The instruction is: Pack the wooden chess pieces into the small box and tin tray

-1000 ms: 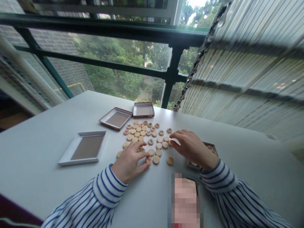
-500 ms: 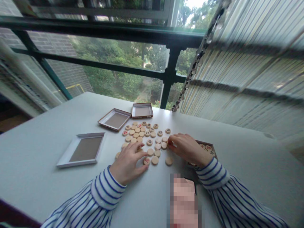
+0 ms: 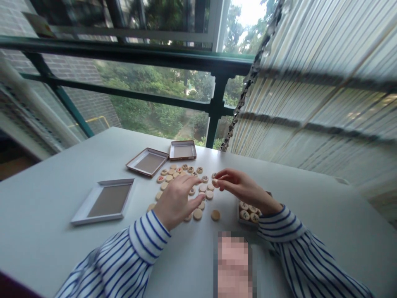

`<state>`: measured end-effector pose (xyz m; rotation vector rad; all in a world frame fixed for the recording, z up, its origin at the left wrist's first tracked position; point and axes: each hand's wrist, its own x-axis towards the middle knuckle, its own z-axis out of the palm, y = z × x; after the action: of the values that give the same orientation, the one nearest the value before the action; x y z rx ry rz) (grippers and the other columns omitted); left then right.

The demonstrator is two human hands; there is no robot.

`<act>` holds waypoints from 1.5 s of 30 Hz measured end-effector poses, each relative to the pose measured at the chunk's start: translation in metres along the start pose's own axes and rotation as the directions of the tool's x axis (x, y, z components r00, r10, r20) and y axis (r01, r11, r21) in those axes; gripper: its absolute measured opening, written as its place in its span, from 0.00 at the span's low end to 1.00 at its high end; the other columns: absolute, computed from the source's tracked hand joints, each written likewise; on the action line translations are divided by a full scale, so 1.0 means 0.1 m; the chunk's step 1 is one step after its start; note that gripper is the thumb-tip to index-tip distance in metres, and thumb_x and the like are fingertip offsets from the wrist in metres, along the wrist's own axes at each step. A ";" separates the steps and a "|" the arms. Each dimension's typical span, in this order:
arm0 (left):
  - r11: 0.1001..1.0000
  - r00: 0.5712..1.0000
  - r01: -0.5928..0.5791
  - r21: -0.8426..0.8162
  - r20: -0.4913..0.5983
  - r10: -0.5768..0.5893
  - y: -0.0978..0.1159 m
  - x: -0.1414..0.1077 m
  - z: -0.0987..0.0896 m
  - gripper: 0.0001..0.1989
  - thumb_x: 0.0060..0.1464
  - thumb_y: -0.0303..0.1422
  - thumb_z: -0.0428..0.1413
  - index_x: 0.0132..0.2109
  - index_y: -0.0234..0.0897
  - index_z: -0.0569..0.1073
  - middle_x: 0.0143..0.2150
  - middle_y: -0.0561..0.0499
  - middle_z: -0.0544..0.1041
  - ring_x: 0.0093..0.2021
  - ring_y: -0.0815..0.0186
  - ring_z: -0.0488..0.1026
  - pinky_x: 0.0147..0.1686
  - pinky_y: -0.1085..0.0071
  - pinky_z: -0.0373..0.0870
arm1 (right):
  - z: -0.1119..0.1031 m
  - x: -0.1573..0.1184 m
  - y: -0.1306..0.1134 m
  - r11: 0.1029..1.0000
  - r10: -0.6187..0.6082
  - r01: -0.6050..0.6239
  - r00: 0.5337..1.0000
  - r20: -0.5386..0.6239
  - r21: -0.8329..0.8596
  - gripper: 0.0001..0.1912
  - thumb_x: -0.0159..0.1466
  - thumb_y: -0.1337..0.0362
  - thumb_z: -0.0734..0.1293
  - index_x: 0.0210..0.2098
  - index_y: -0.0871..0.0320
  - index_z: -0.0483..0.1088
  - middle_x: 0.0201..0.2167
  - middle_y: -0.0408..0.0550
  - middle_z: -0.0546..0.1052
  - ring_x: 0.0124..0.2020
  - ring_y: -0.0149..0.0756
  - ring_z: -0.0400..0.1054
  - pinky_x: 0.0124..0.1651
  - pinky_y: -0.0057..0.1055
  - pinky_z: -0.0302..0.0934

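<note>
Round wooden Chinese chess pieces (image 3: 197,214) are spread over the middle of the table, some with red or black characters up and others blank side up. My right hand (image 3: 240,188) pinches one chess piece (image 3: 214,182) between thumb and fingertips at the right edge of the spread. Over the pieces hovers my left hand (image 3: 178,199), its thumb and fingers apart, holding nothing I can see and hiding several pieces beneath it. Partly behind my right wrist, a small box (image 3: 240,215) holds pieces with characters up.
A white lid or tray (image 3: 72,221) lies at the left of the white table (image 3: 40,194). Two brown-edged shallow trays (image 3: 138,170) (image 3: 182,158) stand behind the pieces. A pixelated object (image 3: 234,265) is at the front. Green railings and a window (image 3: 142,97) are beyond, with a pleated blind (image 3: 310,103) at right.
My right hand has lifted slightly with a piece now showing in its fingertips. My left hand has moved right and up off the pieces. The camera view has tilted slightly.
</note>
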<state>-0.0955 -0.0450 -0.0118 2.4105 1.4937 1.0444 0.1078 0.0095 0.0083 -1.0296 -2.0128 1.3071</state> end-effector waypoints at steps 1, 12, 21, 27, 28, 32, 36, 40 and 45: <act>1.000 1.000 -0.016 0.005 -0.016 0.016 0.02 0.05 0.03 0.13 0.49 0.33 0.55 0.43 0.35 0.69 0.40 0.46 0.73 0.43 0.60 0.69 0.44 0.59 0.65 | -0.01 0.00 -0.01 0.999 0.008 -0.008 1.000 -0.008 0.040 0.14 0.58 0.60 0.63 0.40 0.62 0.66 0.33 0.50 0.74 0.32 0.30 0.67 0.35 0.29 0.61; 0.997 0.986 -0.023 0.074 -0.161 0.035 -0.33 -0.01 0.20 0.10 0.50 0.34 0.54 0.39 0.34 0.71 0.37 0.45 0.76 0.39 0.61 0.71 0.40 0.62 0.67 | -0.11 -0.05 -0.04 0.993 0.028 -0.034 0.998 0.053 0.116 0.16 0.62 0.60 0.58 0.47 0.59 0.66 0.38 0.49 0.72 0.30 0.27 0.65 0.28 0.25 0.58; 0.994 0.993 -0.107 0.030 0.046 0.105 -0.52 -0.08 0.03 0.08 0.48 0.33 0.55 0.36 0.34 0.72 0.34 0.47 0.76 0.37 0.63 0.72 0.39 0.65 0.67 | -0.06 -0.04 0.07 0.859 -0.126 0.134 0.991 0.051 -0.495 0.09 0.59 0.61 0.62 0.36 0.58 0.68 0.32 0.45 0.73 0.30 0.29 0.65 0.32 0.26 0.58; 0.994 0.974 -0.102 0.039 0.206 0.092 -0.45 -0.11 0.09 0.09 0.47 0.33 0.56 0.37 0.35 0.74 0.34 0.47 0.77 0.37 0.62 0.71 0.38 0.65 0.66 | -0.01 -0.04 0.13 0.601 -0.097 0.127 0.992 0.085 -0.789 0.08 0.59 0.62 0.61 0.35 0.56 0.69 0.30 0.46 0.74 0.30 0.31 0.66 0.32 0.26 0.54; 0.994 0.971 -0.099 0.045 0.223 0.086 -0.43 -0.11 0.09 0.09 0.47 0.33 0.57 0.37 0.35 0.74 0.34 0.47 0.77 0.37 0.62 0.71 0.38 0.65 0.66 | 0.00 -0.03 0.13 0.571 -0.080 0.118 0.993 0.088 -0.813 0.08 0.59 0.61 0.60 0.35 0.56 0.69 0.30 0.46 0.74 0.30 0.31 0.66 0.32 0.26 0.54; 0.992 0.963 -0.117 0.049 0.251 0.102 -0.41 -0.11 0.09 0.09 0.48 0.33 0.56 0.37 0.36 0.75 0.35 0.47 0.78 0.37 0.62 0.71 0.38 0.65 0.66 | 0.02 -0.03 0.12 0.472 0.005 0.089 0.995 0.104 -0.877 0.11 0.61 0.59 0.59 0.37 0.55 0.70 0.30 0.48 0.75 0.32 0.35 0.67 0.32 0.28 0.53; 0.989 0.950 -0.147 0.020 0.280 0.136 -0.40 -0.10 0.10 0.07 0.49 0.33 0.55 0.36 0.37 0.75 0.35 0.49 0.78 0.36 0.63 0.70 0.37 0.65 0.65 | 0.02 -0.03 0.11 0.416 0.029 0.096 0.993 0.118 -0.904 0.13 0.62 0.58 0.57 0.37 0.54 0.70 0.31 0.49 0.76 0.34 0.37 0.68 0.33 0.29 0.53; 0.987 0.945 -0.161 -0.006 0.287 0.155 -0.38 -0.10 0.11 0.06 0.49 0.32 0.55 0.33 0.39 0.75 0.33 0.50 0.77 0.34 0.65 0.70 0.35 0.67 0.64 | 0.04 -0.03 0.10 0.396 0.036 0.101 0.991 0.126 -0.913 0.13 0.62 0.58 0.57 0.37 0.55 0.71 0.32 0.50 0.76 0.35 0.37 0.68 0.35 0.30 0.54; 0.989 0.944 -0.145 0.020 0.301 0.132 -0.37 -0.11 0.13 0.04 0.47 0.31 0.56 0.33 0.40 0.76 0.33 0.51 0.78 0.35 0.64 0.70 0.35 0.67 0.64 | 0.04 -0.03 0.12 0.384 0.024 0.120 0.990 0.140 -0.915 0.13 0.63 0.59 0.57 0.36 0.56 0.71 0.32 0.50 0.76 0.35 0.36 0.68 0.35 0.30 0.54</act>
<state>-0.1183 -0.0328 -0.0429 2.5919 1.2719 0.6336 0.1099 0.0081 -0.0040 -1.3042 -2.9190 0.0180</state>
